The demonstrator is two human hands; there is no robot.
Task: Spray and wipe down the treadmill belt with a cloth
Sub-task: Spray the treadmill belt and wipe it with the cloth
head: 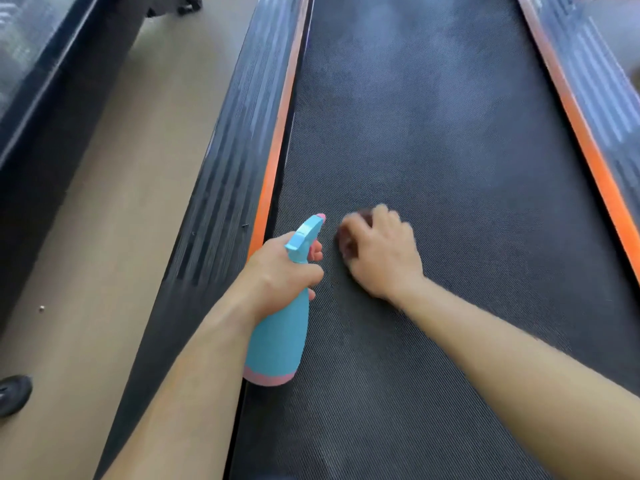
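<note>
On the treadmill belt (433,150), toward its left side, the right hand (379,252) presses a dark cloth (346,242) flat, fingers curled over it, all a bit blurred. Just left, at the belt's edge, the left hand (280,275) grips a blue spray bottle (280,337) by the neck, nozzle aimed along the belt. 1 orange strip (273,168) runs beside the belt's left edge.

I can make out only a dark, smeared sliver of the cloth (346,241) beneath the right hand (384,254), which is itself motion-blurred. At lower left, a black round object (14,393) is cut off by the frame's edge.
</note>
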